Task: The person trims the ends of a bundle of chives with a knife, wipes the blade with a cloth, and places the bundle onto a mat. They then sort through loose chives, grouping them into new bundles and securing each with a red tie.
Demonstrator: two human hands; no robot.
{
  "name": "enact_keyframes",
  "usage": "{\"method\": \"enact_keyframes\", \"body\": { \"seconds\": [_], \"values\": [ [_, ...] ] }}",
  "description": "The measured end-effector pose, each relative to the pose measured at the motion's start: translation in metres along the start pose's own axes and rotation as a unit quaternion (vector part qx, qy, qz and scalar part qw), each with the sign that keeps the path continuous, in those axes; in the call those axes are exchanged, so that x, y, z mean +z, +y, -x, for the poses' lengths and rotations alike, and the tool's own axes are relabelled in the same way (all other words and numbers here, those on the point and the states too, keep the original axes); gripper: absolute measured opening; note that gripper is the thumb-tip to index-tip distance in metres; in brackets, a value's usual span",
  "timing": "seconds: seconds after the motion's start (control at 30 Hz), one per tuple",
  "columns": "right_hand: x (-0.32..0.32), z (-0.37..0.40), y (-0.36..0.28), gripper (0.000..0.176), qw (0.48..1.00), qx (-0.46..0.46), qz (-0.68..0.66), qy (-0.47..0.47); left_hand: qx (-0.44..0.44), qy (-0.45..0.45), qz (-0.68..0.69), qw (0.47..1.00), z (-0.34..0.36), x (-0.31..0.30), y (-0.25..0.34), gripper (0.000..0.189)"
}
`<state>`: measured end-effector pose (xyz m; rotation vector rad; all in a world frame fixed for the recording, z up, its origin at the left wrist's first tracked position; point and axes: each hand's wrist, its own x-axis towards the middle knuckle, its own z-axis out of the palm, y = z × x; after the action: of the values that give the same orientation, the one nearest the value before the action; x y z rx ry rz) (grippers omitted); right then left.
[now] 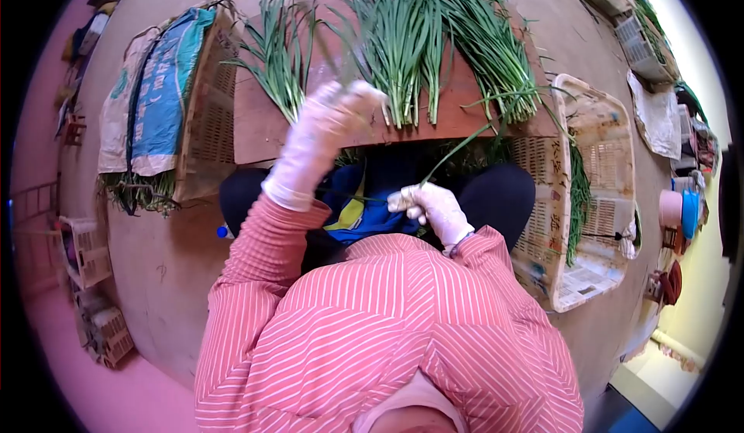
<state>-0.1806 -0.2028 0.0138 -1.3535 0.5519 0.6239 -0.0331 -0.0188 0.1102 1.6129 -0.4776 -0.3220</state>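
Long green chives lie in bunches on a brown board (pixel 260 127): a small bunch (pixel 283 53) at the left and a large pile (pixel 434 38) at the middle and right. My left hand (pixel 329 123), in a pale glove, is raised over the board's front edge and looks blurred; it seems closed around thin stalks. My right hand (pixel 430 204), also gloved, is low near my lap and pinches a single green stalk (pixel 457 150) that runs up toward the pile.
A plastic crate (pixel 601 201) with some greens stands at the right, another crate (pixel 201 115) draped with sacks (pixel 159 92) at the left. More crates (pixel 635 38) stand at the far right. Bare concrete floor (pixel 163 270) surrounds them.
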Motion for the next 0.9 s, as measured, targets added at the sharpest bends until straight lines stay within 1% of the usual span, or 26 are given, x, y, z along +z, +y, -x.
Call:
{"method": "enact_keyframes", "body": {
  "seconds": [0.03, 0.07, 0.1, 0.13, 0.2, 0.23, 0.27, 0.3, 0.33, 0.37, 0.4, 0.47, 0.5, 0.53, 0.57, 0.6, 0.63, 0.67, 0.73, 0.77, 0.8, 0.83, 0.87, 0.9],
  "values": [
    [-0.002, -0.003, 0.007, 0.031, 0.999, 0.028, -0.021, -0.008, -0.032, 0.054, -0.086, 0.994, -0.004, -0.022, 0.011, 0.023],
    [-0.002, -0.006, 0.016, 0.031, 0.997, 0.058, -0.043, -0.016, 0.030, 0.073, -0.167, 0.983, -0.007, -0.042, 0.013, 0.030],
    [0.005, 0.000, 0.006, 0.030, 0.997, 0.076, -0.006, 0.003, -0.043, 0.091, -0.041, 0.994, -0.021, -0.072, -0.010, 0.034],
    [0.007, 0.001, 0.003, 0.028, 0.996, 0.080, 0.037, 0.006, -0.081, 0.105, 0.025, 0.991, -0.027, -0.088, -0.016, 0.037],
    [0.012, 0.005, -0.007, 0.028, 0.993, 0.070, 0.089, 0.040, -0.185, 0.095, 0.048, 0.977, -0.039, -0.119, -0.035, 0.038],
    [0.011, 0.004, -0.009, 0.028, 0.993, 0.065, 0.092, 0.038, -0.207, 0.100, 0.014, 0.973, -0.042, -0.123, -0.043, 0.038],
    [0.009, 0.003, -0.008, 0.028, 0.993, 0.041, 0.101, 0.054, -0.229, 0.105, -0.020, 0.968, -0.044, -0.126, -0.052, 0.038],
    [0.006, 0.002, -0.008, 0.028, 0.991, 0.015, 0.111, 0.070, -0.231, 0.087, -0.048, 0.968, -0.047, -0.132, -0.069, 0.036],
    [0.004, 0.000, -0.009, 0.028, 0.991, 0.011, 0.113, 0.070, -0.302, 0.106, -0.011, 0.947, -0.053, -0.135, -0.085, 0.027],
    [0.002, 0.000, -0.008, 0.028, 0.989, -0.002, 0.127, 0.075, -0.323, 0.106, -0.016, 0.940, -0.057, -0.135, -0.104, 0.023],
    [0.001, 0.000, -0.007, 0.028, 0.987, -0.014, 0.140, 0.079, -0.345, 0.105, -0.021, 0.932, -0.060, -0.132, -0.107, 0.019],
    [0.001, 0.002, -0.006, 0.030, 0.990, -0.015, 0.112, 0.081, -0.335, 0.115, -0.028, 0.935, -0.053, -0.122, -0.100, 0.013],
    [0.000, 0.001, -0.003, 0.030, 0.990, -0.016, 0.114, 0.082, -0.343, 0.125, -0.067, 0.928, -0.053, -0.119, -0.098, 0.016],
    [-0.001, 0.000, -0.001, 0.030, 0.990, -0.015, 0.116, 0.083, -0.334, 0.131, -0.045, 0.932, -0.054, -0.119, -0.102, 0.018],
    [0.000, 0.004, -0.004, 0.031, 0.990, -0.013, 0.108, 0.087, -0.319, 0.129, -0.056, 0.937, -0.057, -0.127, -0.129, 0.019],
    [-0.002, 0.004, -0.001, 0.033, 0.988, -0.036, 0.118, 0.087, -0.304, 0.129, -0.068, 0.941, -0.060, -0.129, -0.133, 0.020],
    [-0.001, 0.007, -0.003, 0.033, 0.987, -0.034, 0.124, 0.093, -0.310, 0.167, -0.033, 0.935, -0.060, -0.126, -0.139, 0.020],
    [-0.001, 0.009, -0.005, 0.034, 0.986, -0.033, 0.129, 0.098, -0.320, 0.186, -0.109, 0.922, -0.060, -0.120, -0.131, 0.021],
    [-0.001, 0.010, -0.002, 0.035, 0.982, -0.045, 0.148, 0.104, -0.321, 0.189, -0.218, 0.902, -0.055, -0.118, -0.125, 0.022],
    [-0.002, 0.011, -0.001, 0.031, 0.985, -0.042, 0.131, 0.099, -0.317, 0.211, -0.225, 0.897, -0.053, -0.113, -0.116, 0.022],
    [-0.003, 0.012, -0.002, 0.027, 0.988, -0.039, 0.115, 0.093, -0.278, 0.209, -0.310, 0.885, -0.052, -0.119, -0.130, 0.026],
    [-0.002, 0.014, -0.005, 0.028, 0.984, -0.040, 0.144, 0.098, -0.285, 0.195, -0.354, 0.869, -0.049, -0.120, -0.130, 0.032],
    [-0.001, 0.017, -0.009, 0.028, 0.984, -0.042, 0.147, 0.094, -0.291, 0.181, -0.397, 0.851, -0.046, -0.113, -0.111, 0.038],
    [0.000, 0.020, -0.013, 0.029, 0.981, -0.042, 0.161, 0.098, -0.293, 0.185, -0.397, 0.850, -0.043, -0.107, -0.093, 0.038]
  ]
}}
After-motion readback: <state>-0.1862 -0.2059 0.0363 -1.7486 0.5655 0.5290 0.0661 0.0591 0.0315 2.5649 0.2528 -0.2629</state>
